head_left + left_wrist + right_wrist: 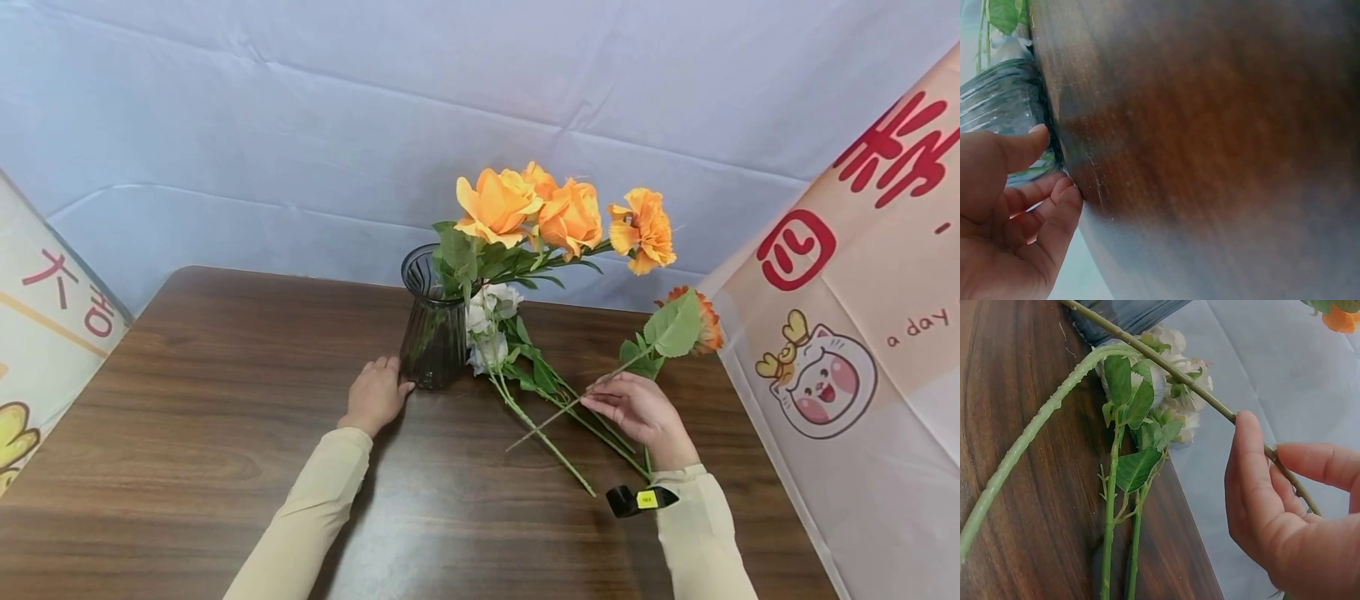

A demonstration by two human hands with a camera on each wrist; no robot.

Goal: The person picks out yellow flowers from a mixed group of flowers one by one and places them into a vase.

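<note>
A dark ribbed glass vase [433,337] stands on the wooden table, holding large orange roses [498,208] and a ruffled orange flower [642,231] that lean right. My left hand [375,394] rests on the table against the vase's lower left side, thumb near its base and fingers loosely bent. With thumb and fingers, my right hand [636,408] pinches the thin stem of an orange-red flower [707,321]. That stem slants above the table, its bare end pointing down-left toward the vase side. Underneath lie white flowers [491,329] with green stems [1109,531].
The wooden table [225,467] reaches back to a pale cloth backdrop [300,125]. A printed panel [862,350] borders the right side, and another panel [45,333] stands at the left. A black device with a yellow label [647,500] sits at my right wrist.
</note>
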